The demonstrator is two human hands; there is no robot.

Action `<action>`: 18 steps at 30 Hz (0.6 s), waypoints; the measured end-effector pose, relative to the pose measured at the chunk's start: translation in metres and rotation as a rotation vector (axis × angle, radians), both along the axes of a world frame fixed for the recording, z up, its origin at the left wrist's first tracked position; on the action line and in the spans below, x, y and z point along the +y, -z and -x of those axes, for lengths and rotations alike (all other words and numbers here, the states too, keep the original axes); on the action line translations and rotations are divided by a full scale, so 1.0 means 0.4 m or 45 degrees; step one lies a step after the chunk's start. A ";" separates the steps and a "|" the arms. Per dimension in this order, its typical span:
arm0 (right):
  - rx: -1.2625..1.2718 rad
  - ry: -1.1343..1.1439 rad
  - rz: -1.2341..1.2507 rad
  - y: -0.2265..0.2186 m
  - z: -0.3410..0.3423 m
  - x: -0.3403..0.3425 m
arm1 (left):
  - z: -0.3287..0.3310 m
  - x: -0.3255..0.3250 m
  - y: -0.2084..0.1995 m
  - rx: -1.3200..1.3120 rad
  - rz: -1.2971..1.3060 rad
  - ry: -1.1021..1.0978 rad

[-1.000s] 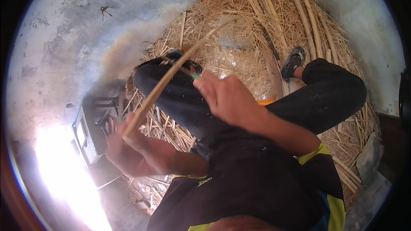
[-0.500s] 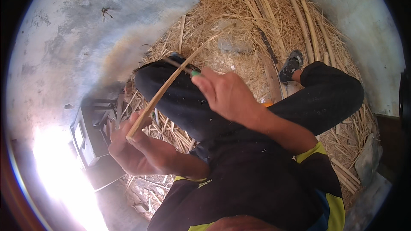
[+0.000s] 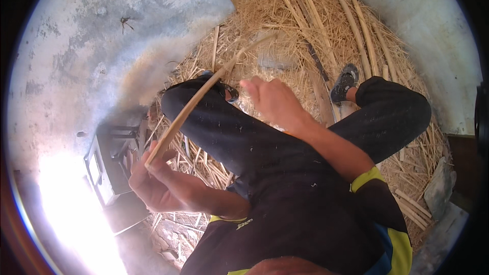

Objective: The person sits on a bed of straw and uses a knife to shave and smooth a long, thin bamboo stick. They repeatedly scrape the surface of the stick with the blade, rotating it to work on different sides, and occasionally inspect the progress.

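The person sits on the ground with legs bent, on a big heap of straw [image 3: 285,15]. The left hand [image 3: 153,181] is closed tight on the low end of a long thin cane strip [image 3: 196,104]. The strip slants up and away from that hand, crosses over the dark trouser knee [image 3: 204,117], and its far tip looks blurry above the straw.

The right hand [image 3: 272,102] is up over the knee, close to the strip but not touching it as far as I can see. Its fingers are curled loosely. I cannot tell if it holds something small, because it is a bit blurry.

Just beside the left hand sits a dark metal frame [image 3: 109,160] on the grey floor [image 3: 86,46]. More thick canes [image 3: 356,25] lie on the straw far from the hands, near a shoe [image 3: 344,81].

What could go wrong? The strip is thin and bent, so I think it could snap if it gets pulled too hard. Its split edge could be sharp and cut a bare finger that slides along it. It could also spring back and whip up toward the face, since only 1 hand holds it. The bright glare low on the left hides things there.
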State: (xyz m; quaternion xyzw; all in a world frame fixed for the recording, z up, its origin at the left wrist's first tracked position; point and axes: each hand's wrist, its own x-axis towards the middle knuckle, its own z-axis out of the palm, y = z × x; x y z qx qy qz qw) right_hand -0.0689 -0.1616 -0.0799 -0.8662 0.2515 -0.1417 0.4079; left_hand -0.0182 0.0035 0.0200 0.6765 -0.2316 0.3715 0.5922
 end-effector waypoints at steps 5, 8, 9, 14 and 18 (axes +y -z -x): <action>-0.013 -0.006 0.044 -0.008 -0.026 0.024 | -0.012 0.004 0.007 0.005 0.049 0.029; 0.212 0.206 0.275 0.124 -0.016 -0.049 | -0.028 0.012 0.008 -0.011 0.033 0.088; 0.192 0.180 0.164 0.122 -0.016 -0.021 | -0.021 0.020 0.009 -0.019 0.000 0.073; -0.158 0.047 0.013 -0.023 -0.029 -0.020 | -0.004 0.006 0.005 0.006 0.056 0.133; -0.425 -0.245 -0.135 -0.150 0.052 0.103 | 0.008 -0.005 0.000 0.038 0.097 0.125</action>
